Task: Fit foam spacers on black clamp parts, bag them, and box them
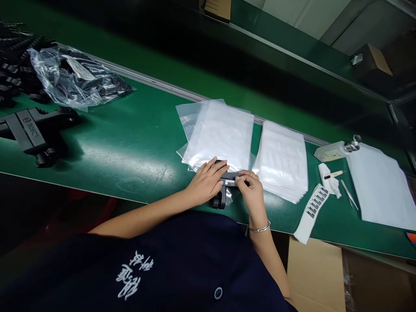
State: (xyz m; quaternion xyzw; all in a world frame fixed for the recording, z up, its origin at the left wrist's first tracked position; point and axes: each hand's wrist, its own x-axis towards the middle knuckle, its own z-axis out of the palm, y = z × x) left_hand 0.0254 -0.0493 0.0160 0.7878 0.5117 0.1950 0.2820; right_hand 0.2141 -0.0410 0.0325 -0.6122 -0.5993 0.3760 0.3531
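Note:
A black plastic bracket (231,176) with a knobbed clamp foot lies at the bench's front edge, partly over the stack of clear plastic bags (221,134). My left hand (205,182) rests across its left end, fingers stretched over the top and thumb along the near side. At the other end, my right hand (251,188) is closed, thumb and fingers gripping the bracket beside a small white label (230,183) on its face. My fingers cover part of the bracket. Just right of it lies a second stack of bags (282,158).
A black BOSCH clamp (30,125) and a bagged bundle of black parts (81,78) occupy the left. Toward the right are a label strip (313,208), a cutter (334,174), tweezers (349,195), a bottle (331,151) and white sheets (380,186). An open carton (315,273) stands below the edge.

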